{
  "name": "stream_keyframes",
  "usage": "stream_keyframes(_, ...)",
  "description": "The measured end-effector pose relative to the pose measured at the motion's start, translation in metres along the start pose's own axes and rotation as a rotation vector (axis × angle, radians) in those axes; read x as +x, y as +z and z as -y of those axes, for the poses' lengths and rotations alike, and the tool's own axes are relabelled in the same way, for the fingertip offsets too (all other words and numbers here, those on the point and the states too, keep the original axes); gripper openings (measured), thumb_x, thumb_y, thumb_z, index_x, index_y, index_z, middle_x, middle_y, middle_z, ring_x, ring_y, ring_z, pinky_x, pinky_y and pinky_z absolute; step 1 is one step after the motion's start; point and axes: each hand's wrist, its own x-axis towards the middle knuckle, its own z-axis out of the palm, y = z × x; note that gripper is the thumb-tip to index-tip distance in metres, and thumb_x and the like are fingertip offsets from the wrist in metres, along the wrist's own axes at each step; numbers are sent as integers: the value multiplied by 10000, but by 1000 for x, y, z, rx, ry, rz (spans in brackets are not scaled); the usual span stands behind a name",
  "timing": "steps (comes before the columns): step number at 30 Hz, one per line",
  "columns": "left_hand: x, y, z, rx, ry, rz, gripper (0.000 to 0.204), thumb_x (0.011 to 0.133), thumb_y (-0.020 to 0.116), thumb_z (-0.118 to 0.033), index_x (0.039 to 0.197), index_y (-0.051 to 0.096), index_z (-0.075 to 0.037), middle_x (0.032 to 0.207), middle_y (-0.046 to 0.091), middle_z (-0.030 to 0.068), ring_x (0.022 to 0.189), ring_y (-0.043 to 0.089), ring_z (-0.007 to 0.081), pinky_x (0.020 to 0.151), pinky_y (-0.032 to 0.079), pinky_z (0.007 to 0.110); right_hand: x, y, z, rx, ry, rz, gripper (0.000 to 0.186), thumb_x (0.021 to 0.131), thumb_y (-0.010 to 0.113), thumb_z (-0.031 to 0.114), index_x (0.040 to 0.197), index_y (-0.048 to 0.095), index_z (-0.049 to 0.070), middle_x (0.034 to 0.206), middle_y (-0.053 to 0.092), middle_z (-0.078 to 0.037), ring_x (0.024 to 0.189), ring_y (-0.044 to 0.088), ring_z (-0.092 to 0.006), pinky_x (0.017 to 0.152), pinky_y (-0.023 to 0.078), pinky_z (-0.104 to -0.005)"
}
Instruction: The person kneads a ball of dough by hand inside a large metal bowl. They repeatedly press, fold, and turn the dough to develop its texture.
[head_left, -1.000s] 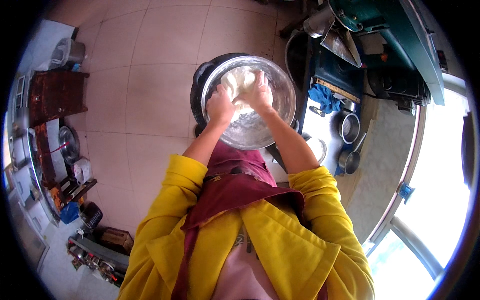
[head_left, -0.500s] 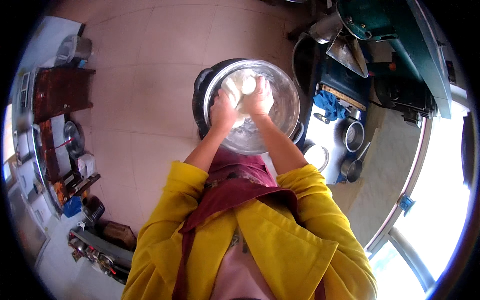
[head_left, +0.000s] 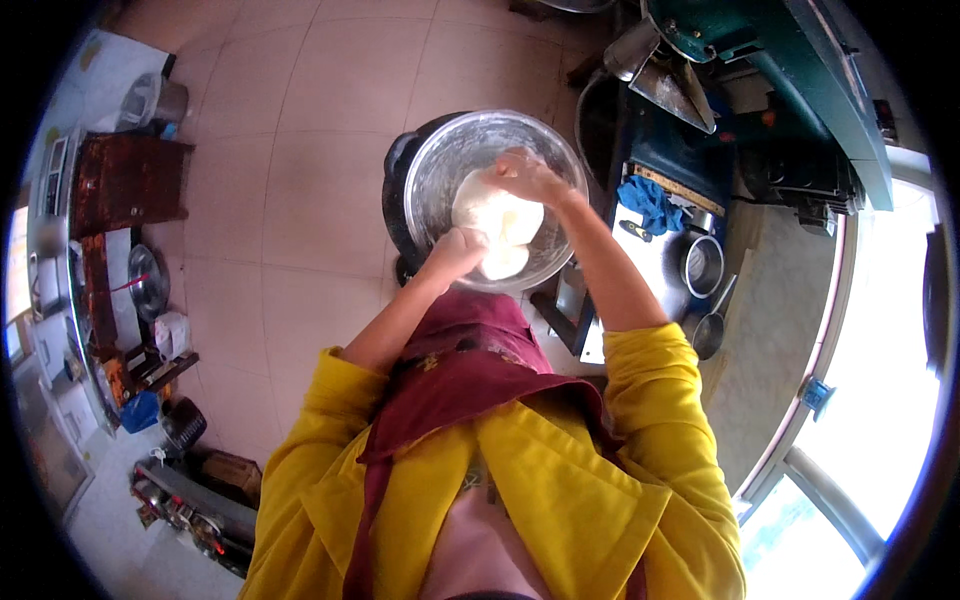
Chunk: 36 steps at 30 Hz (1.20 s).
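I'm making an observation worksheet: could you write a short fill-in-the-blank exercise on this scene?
1. White dough lies in a round bowl made of ____.
2. Of the left hand and right hand, the one nearer the maroon apron is the ____.
3. The jacket is ____.
4. The crumpled cloth right of the bowl is ____.

Missing words: metal; left; yellow; blue.

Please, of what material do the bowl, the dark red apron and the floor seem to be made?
The bowl looks like fairly shiny metal, perhaps steel: grey, with bright reflections. The apron seems to be matt fabric, since it drapes in soft folds; the fibre cannot be told. The floor is probably ceramic or stone tile, smooth-looking, as thin joint lines divide its pinkish surface.
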Motion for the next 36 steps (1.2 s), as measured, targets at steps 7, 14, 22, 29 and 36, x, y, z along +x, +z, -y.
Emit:
stream_keyframes(7,-33,-33,-52,889,574,-1197,614,763,728,-152,1330,496,-100,1385,412,204,1305,370,408,1079,328,552,44,31,-17,69,118,-26,563,860,576,571,1185,671,121,1150,686,-180,1067,654,-318,916,497,-410)
stream_keyframes(14,1,-61,-29,245,392,-941,843,786,668,31,1497,293,-221,1356,396,227,1258,454,431,1026,429,470,-23,84,33,-346,-165,-88,544,886,544,572,1112,622,84,956,670,-149,1001,641,-314,966,467,-491)
stream_keyframes(22,-1,-60,-36,163,481,-898,786,807,669,38,1491,325,-139,1220,475,268,1140,492,457,982,409,500,-46,113,49,-231,-350,-789,263,764,628,266,978,629,114,953,660,-74,873,625,-284,862,414,-431)
stream_keyframes(29,0,-65,-33,190,500,-838,681,913,567,-64,1528,277,-93,1210,389,289,1044,523,454,900,464,455,13,99,42,-219,-328,-611,247,704,613,326,862,605,136,799,592,-62,766,588,-290,725,388,-431)
stream_keyframes(36,-5,-62,-29,254,478,-849,696,926,569,-60,1538,240,-103,1210,376,336,1012,534,479,896,464,454,41,91,39,-237,-413,-584,165,727,567,279,764,589,120,702,592,-57,677,609,-291,664,427,-416)
